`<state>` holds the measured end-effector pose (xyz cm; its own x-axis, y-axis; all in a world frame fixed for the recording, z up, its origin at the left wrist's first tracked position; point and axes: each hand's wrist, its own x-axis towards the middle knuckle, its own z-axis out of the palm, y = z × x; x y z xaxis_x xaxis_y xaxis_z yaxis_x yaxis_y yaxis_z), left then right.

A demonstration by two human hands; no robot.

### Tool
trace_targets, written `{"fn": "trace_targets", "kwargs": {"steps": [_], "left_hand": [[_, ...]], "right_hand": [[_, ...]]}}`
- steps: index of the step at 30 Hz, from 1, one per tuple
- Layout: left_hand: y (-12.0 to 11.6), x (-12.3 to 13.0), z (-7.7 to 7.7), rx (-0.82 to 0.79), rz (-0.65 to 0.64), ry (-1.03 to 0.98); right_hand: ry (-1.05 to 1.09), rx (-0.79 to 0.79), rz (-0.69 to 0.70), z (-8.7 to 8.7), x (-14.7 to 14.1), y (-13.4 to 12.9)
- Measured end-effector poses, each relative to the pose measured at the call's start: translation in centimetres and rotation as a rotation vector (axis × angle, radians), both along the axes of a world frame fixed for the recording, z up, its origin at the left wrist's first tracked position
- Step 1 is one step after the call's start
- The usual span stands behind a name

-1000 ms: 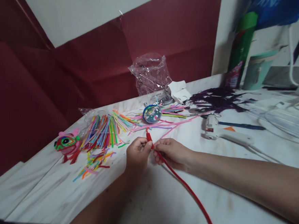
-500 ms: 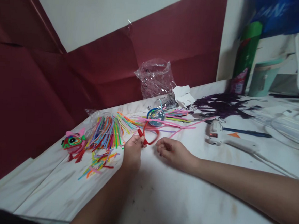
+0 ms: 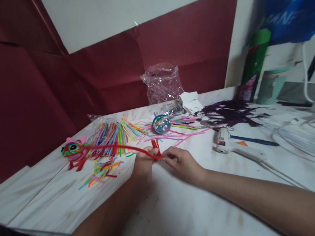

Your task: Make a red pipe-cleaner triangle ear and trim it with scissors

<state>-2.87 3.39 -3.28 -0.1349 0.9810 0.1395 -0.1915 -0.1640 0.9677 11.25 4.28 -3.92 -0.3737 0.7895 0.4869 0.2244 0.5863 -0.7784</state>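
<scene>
Red pipe cleaners (image 3: 156,146) stand bunched between my two hands over the white tabletop. My left hand (image 3: 144,163) is closed around their lower part. A long red strand runs leftward from there, across the coloured pipe cleaners, toward the fish-like figure (image 3: 75,150). On the right side of the bunch, my right hand (image 3: 177,159) pinches the red pipe cleaner with thumb and fingers. Beyond the hands sits a clear round container with a blue rim (image 3: 161,124).
Many coloured pipe cleaners (image 3: 110,138) and short cut pieces (image 3: 99,173) lie at left. A glue gun (image 3: 223,141) with its cord, a dark blue pen (image 3: 254,140) and purple strands (image 3: 229,112) are at right. Behind stand a clear plastic bag (image 3: 162,83) and a green cup (image 3: 272,84).
The red loop has opened into a long strand stretching left. My right hand, formerly apart from the red piece, now pinches it. The view has shifted slightly.
</scene>
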Motion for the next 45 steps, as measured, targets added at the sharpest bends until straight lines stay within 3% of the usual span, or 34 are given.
{"fn": "trace_targets", "kwargs": {"steps": [10, 18, 26, 32, 38, 45], "left_hand": [[0.0, 0.3, 0.1, -0.064, -0.047, -0.066], [0.0, 0.7, 0.2, -0.081, -0.048, -0.092], [-0.4, 0.8, 0.5, -0.060, -0.005, -0.006], [-0.7, 0.8, 0.8, -0.010, 0.015, 0.124], [-1.3, 0.9, 1.7, 0.010, 0.007, 0.228], [-1.1, 0.8, 1.8, -0.049, 0.019, 0.320]], "right_hand": [[-0.001, 0.055, 0.012, -0.3, 0.0, -0.2], [0.016, -0.017, 0.014, -0.3, 0.0, -0.2], [0.224, -0.395, 0.105, -0.1, -0.5, 0.5], [0.112, -0.300, 0.112, -0.1, -0.2, 0.4], [0.062, -0.365, 0.118, 0.4, -0.1, 0.4], [0.009, -0.275, 0.119, -0.5, -0.4, 0.6]]}}
